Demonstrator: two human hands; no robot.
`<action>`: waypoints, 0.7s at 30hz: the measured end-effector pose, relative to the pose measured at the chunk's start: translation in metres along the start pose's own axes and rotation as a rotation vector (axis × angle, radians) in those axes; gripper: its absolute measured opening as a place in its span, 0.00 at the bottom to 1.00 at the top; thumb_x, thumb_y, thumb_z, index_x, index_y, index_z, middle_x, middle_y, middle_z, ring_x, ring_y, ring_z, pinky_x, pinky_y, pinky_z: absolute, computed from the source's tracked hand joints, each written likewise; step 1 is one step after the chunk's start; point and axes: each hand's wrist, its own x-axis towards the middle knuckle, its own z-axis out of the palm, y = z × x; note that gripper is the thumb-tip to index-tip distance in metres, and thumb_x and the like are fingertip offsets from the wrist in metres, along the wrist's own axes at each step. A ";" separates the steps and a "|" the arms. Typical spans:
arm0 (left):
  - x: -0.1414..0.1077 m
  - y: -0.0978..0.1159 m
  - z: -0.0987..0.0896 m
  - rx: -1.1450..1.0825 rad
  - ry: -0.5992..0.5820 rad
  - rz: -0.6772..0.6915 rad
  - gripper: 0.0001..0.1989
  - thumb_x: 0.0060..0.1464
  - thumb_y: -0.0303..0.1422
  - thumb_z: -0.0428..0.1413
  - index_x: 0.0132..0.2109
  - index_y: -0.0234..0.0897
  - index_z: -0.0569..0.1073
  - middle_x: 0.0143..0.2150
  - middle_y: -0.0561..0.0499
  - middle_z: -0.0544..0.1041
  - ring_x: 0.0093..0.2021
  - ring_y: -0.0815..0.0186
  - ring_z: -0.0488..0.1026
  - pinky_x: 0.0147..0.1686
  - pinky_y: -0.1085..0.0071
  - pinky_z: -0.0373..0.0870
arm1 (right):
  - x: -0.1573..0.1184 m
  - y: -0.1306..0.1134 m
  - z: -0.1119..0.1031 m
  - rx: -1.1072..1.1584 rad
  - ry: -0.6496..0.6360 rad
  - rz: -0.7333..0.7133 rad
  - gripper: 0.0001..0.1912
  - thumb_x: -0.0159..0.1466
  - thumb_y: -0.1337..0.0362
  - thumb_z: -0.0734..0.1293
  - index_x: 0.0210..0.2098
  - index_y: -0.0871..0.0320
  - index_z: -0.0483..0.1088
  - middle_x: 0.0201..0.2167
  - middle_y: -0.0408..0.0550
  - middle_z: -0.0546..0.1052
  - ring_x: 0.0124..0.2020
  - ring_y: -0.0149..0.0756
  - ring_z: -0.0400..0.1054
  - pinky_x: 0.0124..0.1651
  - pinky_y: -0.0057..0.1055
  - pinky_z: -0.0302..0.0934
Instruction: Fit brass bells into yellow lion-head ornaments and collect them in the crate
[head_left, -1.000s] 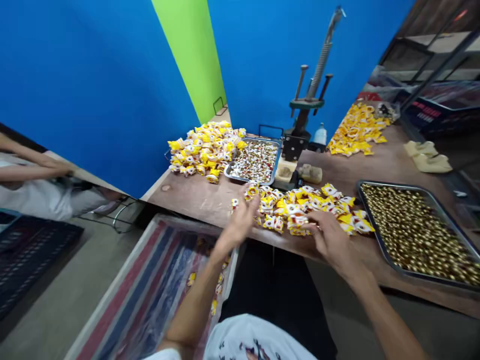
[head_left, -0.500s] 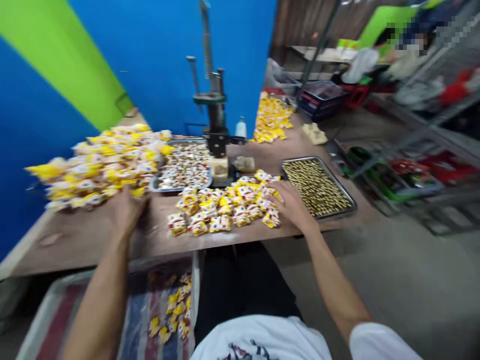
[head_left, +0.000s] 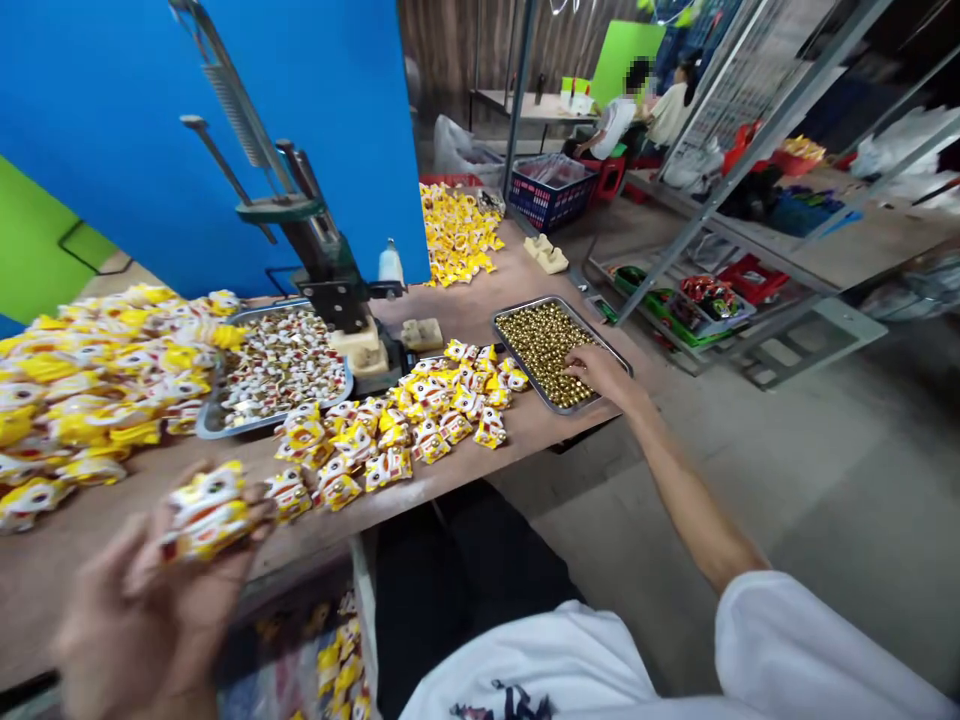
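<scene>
A yellow and white lion-face piece (head_left: 210, 512) is held in my left hand (head_left: 154, 595) at the lower left, palm turned up. My right hand (head_left: 596, 372) has its fingertips among the gold beads in a metal tray (head_left: 546, 345); whether they pinch a bead is too small to tell. Between my hands, a group of similar yellow and white pieces (head_left: 431, 400) lies along the table's front edge. A larger heap of them (head_left: 97, 375) is on the left. Small red and white parts (head_left: 281, 362) fill a second tray.
A hand press (head_left: 330, 270) stands behind the pieces, by a blue partition (head_left: 315, 90). More yellow pieces (head_left: 457, 235) lie at the back. Metal shelving (head_left: 720, 200) is on the right, and two people sit farther off. An open bag with pieces (head_left: 341, 660) hangs below the table.
My left hand has come from the left heap toward the camera with a lion-face piece. My right hand has moved from the middle group to the gold beads. The view has turned right.
</scene>
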 end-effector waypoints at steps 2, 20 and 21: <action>-0.024 -0.009 0.044 -0.129 -0.035 0.045 0.20 0.58 0.46 0.67 0.57 0.53 0.83 0.46 0.53 0.88 0.43 0.56 0.83 0.36 0.63 0.88 | 0.001 -0.002 0.001 -0.004 0.012 -0.002 0.07 0.70 0.64 0.72 0.35 0.57 0.80 0.36 0.55 0.85 0.39 0.45 0.76 0.47 0.38 0.69; -0.031 -0.049 0.125 -0.390 -0.110 0.167 0.17 0.65 0.45 0.66 0.51 0.41 0.73 0.50 0.46 0.83 0.50 0.57 0.84 0.45 0.65 0.83 | -0.061 -0.297 0.047 0.882 0.119 -0.423 0.16 0.78 0.64 0.72 0.62 0.44 0.83 0.57 0.48 0.86 0.60 0.45 0.81 0.66 0.46 0.78; -0.032 -0.050 0.124 -0.380 -0.102 0.174 0.17 0.66 0.45 0.66 0.52 0.41 0.73 0.51 0.46 0.82 0.49 0.58 0.83 0.45 0.66 0.83 | -0.061 -0.308 0.052 0.865 0.146 -0.464 0.18 0.78 0.65 0.72 0.64 0.44 0.82 0.57 0.48 0.85 0.59 0.44 0.81 0.66 0.45 0.78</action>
